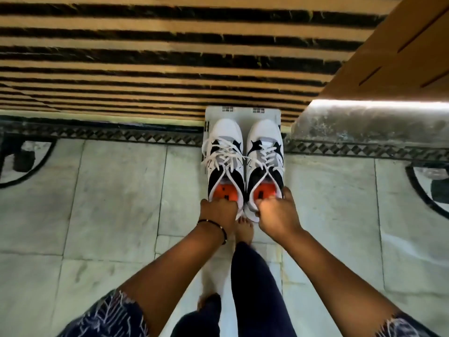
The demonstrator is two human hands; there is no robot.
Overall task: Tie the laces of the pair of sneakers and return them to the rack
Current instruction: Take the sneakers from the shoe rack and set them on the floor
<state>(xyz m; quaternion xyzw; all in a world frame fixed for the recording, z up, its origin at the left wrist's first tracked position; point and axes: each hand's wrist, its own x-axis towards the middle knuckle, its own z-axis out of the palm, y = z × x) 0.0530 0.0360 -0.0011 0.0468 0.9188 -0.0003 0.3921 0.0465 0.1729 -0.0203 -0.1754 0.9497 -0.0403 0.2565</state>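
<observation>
Two white and black sneakers with orange insoles stand side by side, toes pointing away from me, over a pale flat panel [243, 113]. My left hand [218, 211] grips the heel of the left sneaker [224, 142]. My right hand [274, 212] grips the heel of the right sneaker [264, 142]. White laces lie crossed over both tongues; those on the left sneaker look loose, with loops spilling sideways. I cannot tell whether either is knotted.
A slatted wooden rack [145, 59] with dark gaps fills the upper view. A wooden cabinet side [401, 49] stands at the upper right. A patterned black border strip [97, 133] crosses the pale tiled floor [109, 203]. My bare foot [244, 231] is right behind the heels.
</observation>
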